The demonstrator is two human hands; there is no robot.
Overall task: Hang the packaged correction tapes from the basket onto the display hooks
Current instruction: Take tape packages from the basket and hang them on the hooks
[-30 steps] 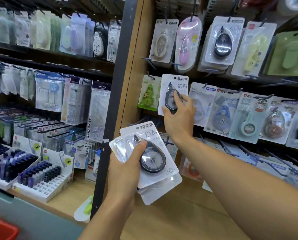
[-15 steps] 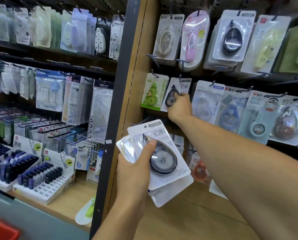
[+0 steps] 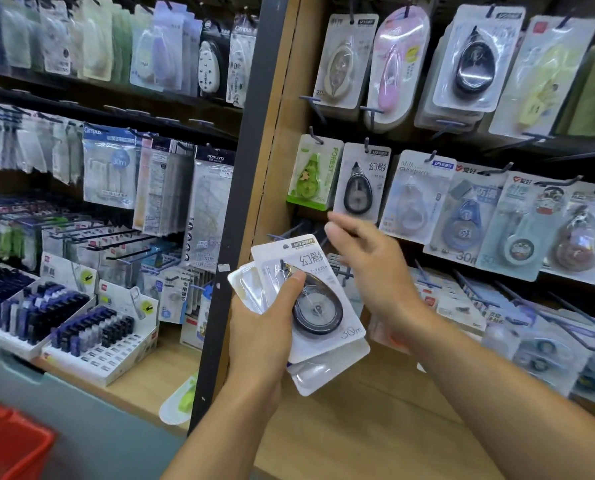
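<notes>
Correction tape stack gripped in left hand, right hand empty beside it

left hand holds stack of packs, low centre | right hand just right of stack, below hung pack | hung pack on hook between forest pack on its left and milk pack on its right | basket bottom-left corner | refill trays on left shelf
</notes>
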